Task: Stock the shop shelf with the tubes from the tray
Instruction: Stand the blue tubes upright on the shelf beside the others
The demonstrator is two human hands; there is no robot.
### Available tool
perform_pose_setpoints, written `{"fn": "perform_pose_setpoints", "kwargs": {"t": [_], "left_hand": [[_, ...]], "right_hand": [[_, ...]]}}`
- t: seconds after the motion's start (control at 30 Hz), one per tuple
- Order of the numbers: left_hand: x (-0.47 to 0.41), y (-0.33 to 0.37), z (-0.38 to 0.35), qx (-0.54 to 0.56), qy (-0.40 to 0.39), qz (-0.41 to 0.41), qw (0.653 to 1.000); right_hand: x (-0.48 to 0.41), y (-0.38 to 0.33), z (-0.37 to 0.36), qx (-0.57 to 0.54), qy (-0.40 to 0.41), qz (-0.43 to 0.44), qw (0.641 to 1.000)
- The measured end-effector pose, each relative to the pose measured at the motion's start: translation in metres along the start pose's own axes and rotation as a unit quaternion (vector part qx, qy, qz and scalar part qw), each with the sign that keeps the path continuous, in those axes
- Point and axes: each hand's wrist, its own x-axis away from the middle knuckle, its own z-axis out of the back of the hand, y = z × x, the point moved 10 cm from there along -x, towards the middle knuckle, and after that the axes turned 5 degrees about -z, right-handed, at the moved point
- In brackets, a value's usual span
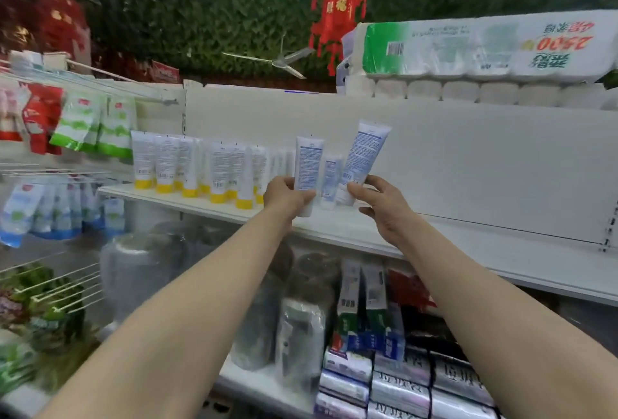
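My left hand (286,196) grips a white tube with blue print (307,164), held upright over the white shelf (368,228). My right hand (378,204) pinches the lower end of a second white-and-blue tube (364,157), which leans to the right. Between the two stands a smaller white tube (330,181) on the shelf. To the left, several white tubes with yellow caps (200,167) stand cap-down in rows. The tray is not in view.
Packs of toilet rolls (485,50) lie on top of the shelf unit. Green and blue pouches (97,124) hang on hooks at the left. Boxed toothpaste and wrapped packs (368,335) fill the shelf below. The white shelf stretches bare to the right (501,251).
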Motion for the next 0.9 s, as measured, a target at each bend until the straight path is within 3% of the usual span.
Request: {"fn": "perform_pose_setpoints", "kwargs": {"t": [0.23, 0.53, 0.9], "left_hand": [[-0.075, -0.035, 0.009, -0.104, -0.029, -0.002, 0.994], [-0.112, -0.05, -0.002, -0.136, -0.086, -0.003, 0.987], [-0.121, -0.069, -0.005, -0.158, -0.086, 0.005, 0.984]], "right_hand": [[-0.052, 0.018, -0.014, 0.031, 0.086, -0.01, 0.996], [-0.077, 0.028, -0.003, 0.077, 0.154, -0.023, 0.985], [-0.111, 0.041, 0.03, 0.142, 0.205, -0.062, 0.966]]}}
